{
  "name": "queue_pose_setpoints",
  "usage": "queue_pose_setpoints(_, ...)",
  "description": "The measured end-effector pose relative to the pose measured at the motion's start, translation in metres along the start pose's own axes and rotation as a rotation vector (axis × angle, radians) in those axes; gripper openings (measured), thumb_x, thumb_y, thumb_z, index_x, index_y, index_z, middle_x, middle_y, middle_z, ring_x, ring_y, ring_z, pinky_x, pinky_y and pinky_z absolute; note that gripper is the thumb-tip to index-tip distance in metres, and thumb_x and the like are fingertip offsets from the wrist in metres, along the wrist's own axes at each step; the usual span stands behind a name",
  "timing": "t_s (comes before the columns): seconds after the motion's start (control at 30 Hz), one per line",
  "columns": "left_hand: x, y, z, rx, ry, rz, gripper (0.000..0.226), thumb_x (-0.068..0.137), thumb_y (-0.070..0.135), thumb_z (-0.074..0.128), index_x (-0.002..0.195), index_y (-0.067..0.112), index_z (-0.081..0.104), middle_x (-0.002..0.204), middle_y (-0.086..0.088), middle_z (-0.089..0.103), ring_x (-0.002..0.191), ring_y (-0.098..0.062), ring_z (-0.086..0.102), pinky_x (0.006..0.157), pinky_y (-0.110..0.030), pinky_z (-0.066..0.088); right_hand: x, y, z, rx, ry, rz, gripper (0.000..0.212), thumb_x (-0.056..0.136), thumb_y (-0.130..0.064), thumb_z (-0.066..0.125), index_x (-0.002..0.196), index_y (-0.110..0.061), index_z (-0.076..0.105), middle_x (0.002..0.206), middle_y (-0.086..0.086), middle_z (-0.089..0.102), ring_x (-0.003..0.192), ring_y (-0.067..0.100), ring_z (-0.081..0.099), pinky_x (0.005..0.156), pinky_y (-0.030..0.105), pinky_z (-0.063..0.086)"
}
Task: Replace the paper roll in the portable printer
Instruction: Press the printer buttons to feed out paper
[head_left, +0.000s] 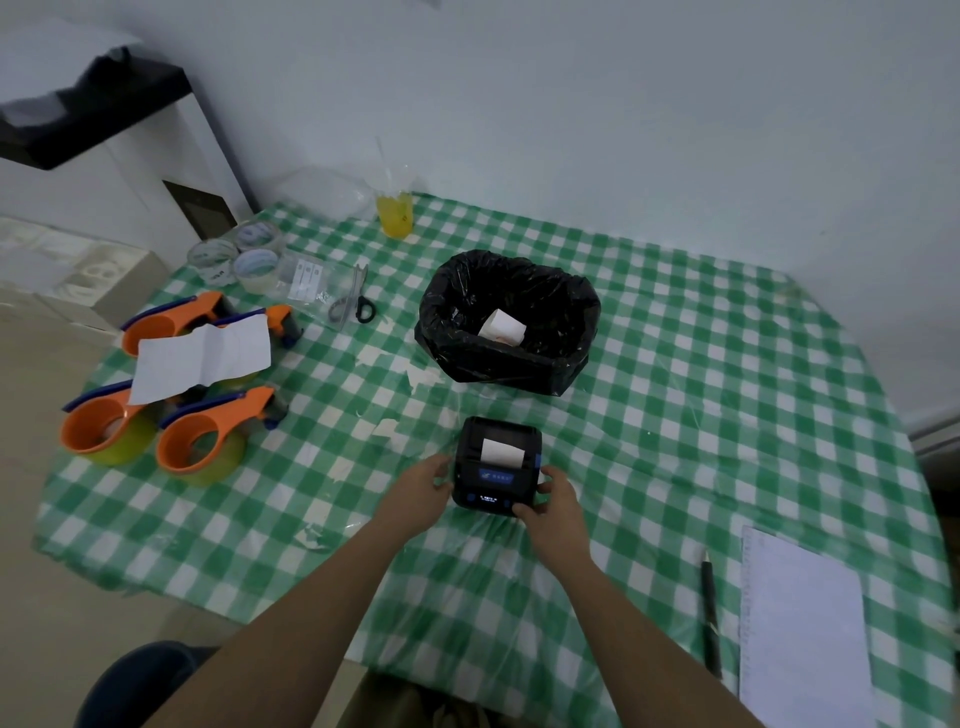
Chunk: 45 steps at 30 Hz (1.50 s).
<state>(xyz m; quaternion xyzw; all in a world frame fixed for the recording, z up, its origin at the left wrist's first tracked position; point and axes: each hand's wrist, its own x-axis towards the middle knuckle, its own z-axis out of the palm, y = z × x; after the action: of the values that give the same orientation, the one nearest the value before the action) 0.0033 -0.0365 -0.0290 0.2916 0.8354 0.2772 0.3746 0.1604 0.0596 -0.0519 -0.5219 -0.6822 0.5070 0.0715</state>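
The black portable printer sits on the green checked tablecloth near the middle of the table. A short strip of white paper sticks out of its top slot, and its small front screen is lit. My left hand grips the printer's left side. My right hand holds its right front corner. Behind the printer stands a bin lined with a black bag, and a white paper roll lies inside it.
Orange tape dispensers and a white sheet lie at the left. Clear tape rolls, scissors and a yellow bag sit at the back. A pen and notepad rest at the front right.
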Motion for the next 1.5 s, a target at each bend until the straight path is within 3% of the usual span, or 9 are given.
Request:
queue_pose_setpoints(0.47, -0.002, 0.0, 0.002, -0.008, -0.018, -0.013, 0.041, 0.092, 0.011, 0.05, 0.133, 0.008, 0.045, 0.134, -0.015, 0.055, 0.124, -0.026, 0.052, 0.103, -0.037, 0.041, 0.0, 0.0, -0.001, -0.023, -0.008, -0.011, 0.058, 0.083, -0.014, 0.066, 0.133, -0.019, 0.037, 0.13, 0.011, 0.05, 0.109, 0.029, 0.059, 0.093, 0.045, 0.051)
queue_pose_setpoints(0.67, -0.002, 0.001, 0.003, -0.011, -0.009, -0.002, 0.039, 0.092, 0.01, 0.049, 0.131, 0.01, 0.048, 0.131, -0.014, 0.058, 0.121, -0.026, 0.054, 0.099, -0.032, 0.041, 0.001, 0.001, -0.002, -0.028, -0.014, 0.004, 0.061, 0.083, -0.018, 0.067, 0.135, -0.017, 0.035, 0.131, 0.013, 0.048, 0.1, 0.028, 0.062, 0.084, 0.037, 0.05)
queue_pose_setpoints(1.03, -0.003, 0.004, 0.004, -0.031, 0.041, 0.02, 0.035, 0.092, 0.009, 0.047, 0.127, 0.009, 0.051, 0.126, -0.014, 0.062, 0.115, -0.026, 0.057, 0.096, -0.035, 0.045, 0.001, 0.001, -0.005, -0.019, -0.008, 0.013, 0.064, 0.083, -0.021, 0.067, 0.136, -0.016, 0.034, 0.132, 0.014, 0.048, 0.101, 0.027, 0.062, 0.085, 0.038, 0.051)
queue_pose_setpoints(1.5, -0.011, 0.005, 0.001, -0.035, 0.091, 0.026, 0.034, 0.093, 0.012, 0.046, 0.126, 0.01, 0.052, 0.123, -0.014, 0.062, 0.109, -0.028, 0.059, 0.092, -0.038, 0.048, -0.004, -0.002, -0.005, 0.012, 0.039, 0.006, 0.05, 0.088, -0.024, 0.06, 0.132, -0.013, 0.039, 0.123, 0.012, 0.052, 0.087, 0.016, 0.056, 0.073, 0.029, 0.044)
